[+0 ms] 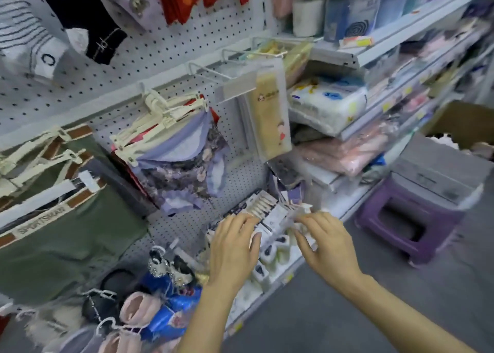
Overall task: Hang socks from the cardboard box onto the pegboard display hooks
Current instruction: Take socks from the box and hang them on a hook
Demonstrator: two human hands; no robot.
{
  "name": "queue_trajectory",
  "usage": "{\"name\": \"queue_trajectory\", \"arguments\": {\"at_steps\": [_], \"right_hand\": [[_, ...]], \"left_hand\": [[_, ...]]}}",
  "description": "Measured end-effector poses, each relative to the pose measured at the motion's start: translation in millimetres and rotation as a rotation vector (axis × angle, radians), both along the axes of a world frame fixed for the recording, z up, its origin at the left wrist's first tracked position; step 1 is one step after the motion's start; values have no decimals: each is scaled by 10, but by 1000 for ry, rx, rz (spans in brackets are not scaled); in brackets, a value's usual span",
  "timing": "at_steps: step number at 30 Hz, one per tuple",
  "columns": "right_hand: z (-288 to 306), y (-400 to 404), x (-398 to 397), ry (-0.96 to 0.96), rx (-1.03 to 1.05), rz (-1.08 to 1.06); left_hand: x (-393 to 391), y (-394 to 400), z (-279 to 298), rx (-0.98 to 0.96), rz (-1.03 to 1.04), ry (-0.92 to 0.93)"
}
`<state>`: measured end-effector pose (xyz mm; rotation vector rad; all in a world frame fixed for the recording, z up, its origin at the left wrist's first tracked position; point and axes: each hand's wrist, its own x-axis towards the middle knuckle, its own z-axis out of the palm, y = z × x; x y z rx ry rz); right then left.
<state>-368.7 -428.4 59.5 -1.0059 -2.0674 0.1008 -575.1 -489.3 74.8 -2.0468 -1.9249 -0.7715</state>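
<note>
Both hands are working the white carded sock packs [270, 219] on a low pegboard hook: left hand [235, 245] resting relaxed, right hand [326, 243] pinching a card, hook pointing toward the person

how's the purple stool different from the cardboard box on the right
The stool is purple plastic; the box is brown cardboard. The stool stands in full view on the grey floor, its top bearing a grey carton; the box sits farther back, cut off by the picture's edge. The stool's side has an open cut-out; the box is open at the top, with pale goods showing inside. Both stand right of the shelves, away from the hands.
</note>
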Motion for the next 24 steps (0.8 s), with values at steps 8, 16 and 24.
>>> {"name": "queue_trajectory", "arguments": {"at_steps": [8, 16, 24], "right_hand": [[-804, -131, 506, -207, -271, -273], [-1223, -345, 1198, -226, -533, -489], [-1392, 338, 2065, -277, -641, -601]], "left_hand": [[463, 331, -790, -365, -185, -93], [1031, 648, -1416, -602, -393, -72], [2003, 1650, -1600, -635, -518, -12]]}}
